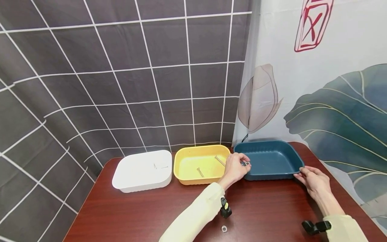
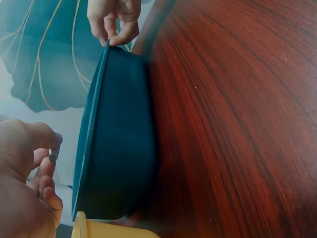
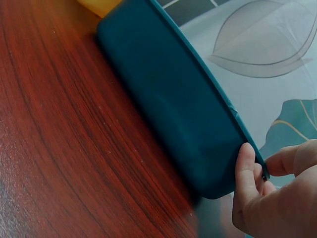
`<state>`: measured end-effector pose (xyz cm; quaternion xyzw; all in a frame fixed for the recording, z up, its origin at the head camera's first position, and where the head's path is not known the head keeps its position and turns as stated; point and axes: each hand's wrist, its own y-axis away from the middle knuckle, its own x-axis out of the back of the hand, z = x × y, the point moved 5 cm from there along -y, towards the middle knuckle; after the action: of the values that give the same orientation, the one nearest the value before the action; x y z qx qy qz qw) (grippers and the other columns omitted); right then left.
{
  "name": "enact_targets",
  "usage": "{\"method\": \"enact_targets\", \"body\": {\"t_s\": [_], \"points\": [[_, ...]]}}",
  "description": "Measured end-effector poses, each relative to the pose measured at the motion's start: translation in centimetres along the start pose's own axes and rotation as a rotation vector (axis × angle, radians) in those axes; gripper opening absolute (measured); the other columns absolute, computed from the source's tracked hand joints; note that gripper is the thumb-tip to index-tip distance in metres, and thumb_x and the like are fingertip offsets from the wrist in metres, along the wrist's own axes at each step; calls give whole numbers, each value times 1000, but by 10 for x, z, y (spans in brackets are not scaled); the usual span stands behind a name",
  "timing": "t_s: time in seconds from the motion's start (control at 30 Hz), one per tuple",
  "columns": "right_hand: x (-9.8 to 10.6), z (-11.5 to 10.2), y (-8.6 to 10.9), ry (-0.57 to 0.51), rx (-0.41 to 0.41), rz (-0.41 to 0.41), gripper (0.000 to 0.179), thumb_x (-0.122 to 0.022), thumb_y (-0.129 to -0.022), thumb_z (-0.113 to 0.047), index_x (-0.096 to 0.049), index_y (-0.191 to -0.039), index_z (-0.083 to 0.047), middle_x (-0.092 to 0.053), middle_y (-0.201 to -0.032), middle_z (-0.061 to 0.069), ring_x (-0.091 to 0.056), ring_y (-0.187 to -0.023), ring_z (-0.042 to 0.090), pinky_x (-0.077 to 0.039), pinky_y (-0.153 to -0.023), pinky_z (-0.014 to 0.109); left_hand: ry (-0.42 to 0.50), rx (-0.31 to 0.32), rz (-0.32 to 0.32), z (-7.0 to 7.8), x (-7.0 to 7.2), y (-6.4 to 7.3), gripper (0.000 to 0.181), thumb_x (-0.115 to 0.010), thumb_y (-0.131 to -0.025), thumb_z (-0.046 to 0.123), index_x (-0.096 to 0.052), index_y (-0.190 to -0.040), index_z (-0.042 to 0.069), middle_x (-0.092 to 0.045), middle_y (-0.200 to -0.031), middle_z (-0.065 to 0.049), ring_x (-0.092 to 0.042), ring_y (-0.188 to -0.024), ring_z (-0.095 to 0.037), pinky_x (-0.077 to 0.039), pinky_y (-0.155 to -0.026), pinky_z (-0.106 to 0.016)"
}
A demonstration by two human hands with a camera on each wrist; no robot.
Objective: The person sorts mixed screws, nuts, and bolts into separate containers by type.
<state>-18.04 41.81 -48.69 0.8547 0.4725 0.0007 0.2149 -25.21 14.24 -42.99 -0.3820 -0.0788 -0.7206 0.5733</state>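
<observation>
My left hand (image 1: pixel 234 168) is over the near left corner of the dark blue tray (image 1: pixel 269 176), close to the yellow tray. Between its thumb and fingers it pinches a small metal nut (image 1: pixel 247 163), which also shows as a nut (image 2: pixel 53 155) in the left wrist view. At the tray's near right corner, my right hand (image 1: pixel 315 181) grips the rim with thumb and fingers, seen closely in the right wrist view, where the right hand (image 3: pixel 277 193) holds the rim (image 3: pixel 233 113). The inside floor of the blue tray shows no parts.
A yellow tray (image 1: pixel 184 179) stands left of the blue one, with a long bolt (image 1: pixel 219 160) and a shorter bolt (image 1: pixel 200 172) inside. Farther left, a white tray (image 1: pixel 136 171) holds small screws (image 1: pixel 164 167). A hex nut (image 1: pixel 224 229) lies on the table near the front.
</observation>
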Motion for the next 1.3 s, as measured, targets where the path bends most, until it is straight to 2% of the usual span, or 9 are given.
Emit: {"method": "enact_targets", "body": {"t_s": [0.23, 0.43, 0.53, 0.73, 0.83, 1.07, 1.17, 1.3], "points": [[-4, 1, 1, -28, 13, -23, 10, -57, -100, -3, -53, -108, -7, -59, -77, -3, -67, -63, 10, -63, -66, 26, -19, -19, 28, -1, -1, 1, 9, -82, -79, 12, -77, -86, 12, -63, -77, 8, -52, -80, -6, -44, -68, -12], [-5, 4, 1, -16, 4, -28, 10, -56, -100, -4, -53, -109, -7, -58, -76, -4, -67, -63, 10, -63, -65, 25, 1, 26, 22, -5, 0, 8, 35, -85, -79, 18, -75, -112, 11, -63, -101, 3, -53, -86, -6, -46, -71, -13], [-5, 4, 0, -16, 3, -22, 10, -56, -101, -4, -52, -109, -7, -58, -76, -5, -68, -62, 10, -63, -66, 25, 30, 32, 27, -9, 5, 12, 42, -85, -79, 19, -73, -119, 12, -62, -108, 2, -53, -88, -6, -46, -72, -13], [-5, 5, -1, -15, 2, -20, 12, -56, -101, -5, -50, -112, -6, -57, -76, -5, -67, -62, 9, -63, -65, 25, 154, -13, 64, -13, 24, 26, 31, -83, -79, 10, -75, -108, 5, -68, -96, -6, -59, -76, -6, -49, -68, -10], [-4, 4, -2, -23, 10, -35, 13, -57, -100, -6, -50, -112, -6, -57, -77, -5, -67, -62, 10, -63, -65, 25, 235, -13, 74, -16, 34, 35, 26, -82, -79, 5, -75, -104, 2, -68, -89, -7, -61, -68, -4, -52, -64, -10], [2, 2, -4, -68, 29, -55, 11, -63, -97, -7, -55, -104, -11, -59, -77, -3, -69, -63, 11, -63, -64, 26, 331, -2, 60, -21, 52, 56, 24, -80, -80, 3, -74, -103, 0, -69, -86, -6, -63, -64, -2, -56, -60, -12], [2, 3, -4, -72, 22, -53, 10, -63, -97, -6, -56, -100, -12, -59, -77, -2, -69, -63, 12, -64, -64, 27, 365, 21, 48, -26, 55, 67, 23, -80, -79, 1, -74, -102, -1, -70, -86, -7, -62, -63, -1, -56, -59, -13], [3, 4, -4, -71, 18, -47, 13, -62, -97, -7, -53, -106, -10, -58, -77, -3, -68, -62, 12, -64, -65, 27, 407, 55, 19, -31, 57, 79, 21, -79, -79, 0, -74, -100, 1, -70, -89, -9, -62, -64, -2, -56, -59, -14]]}}
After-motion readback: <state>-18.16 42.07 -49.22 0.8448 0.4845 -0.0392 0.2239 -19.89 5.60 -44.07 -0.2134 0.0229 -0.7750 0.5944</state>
